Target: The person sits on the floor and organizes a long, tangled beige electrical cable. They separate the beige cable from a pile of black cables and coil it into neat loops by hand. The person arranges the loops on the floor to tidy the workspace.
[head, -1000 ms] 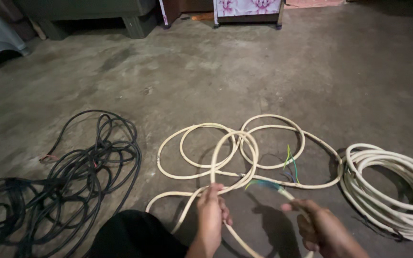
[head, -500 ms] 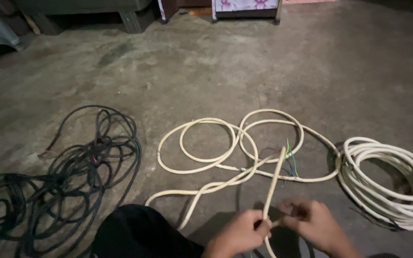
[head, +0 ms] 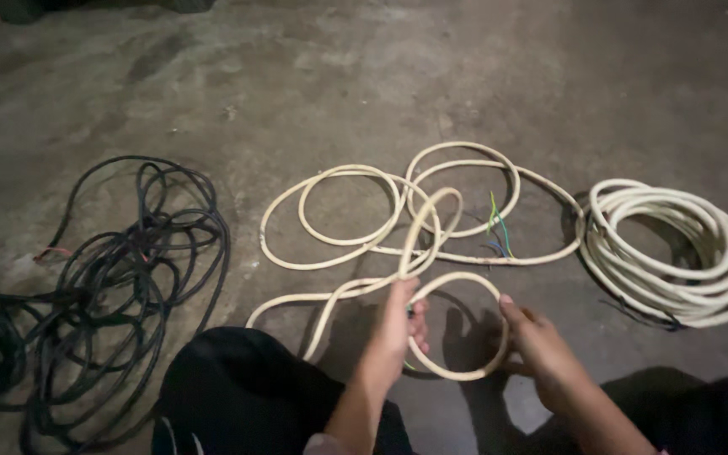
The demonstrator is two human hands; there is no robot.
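Observation:
A cream cable [head: 343, 244] lies in loose loops on the concrete floor in front of me. My left hand [head: 402, 324] grips it where a small loop [head: 465, 282] begins, and a raised bend of it arches above that hand. My right hand [head: 532, 341] holds the right side of that small loop. Thin green and blue wire ends [head: 497, 227] stick out among the loops just beyond my hands.
A neat cream cable coil [head: 671, 253] lies at the right. A tangled black cable [head: 103, 286] spreads over the floor at the left. My dark-clothed knees [head: 238, 388] fill the bottom edge.
The hands, together on a straight cable end before, have parted and now shape a small round loop. The view has tilted down, so the furniture at the top is gone.

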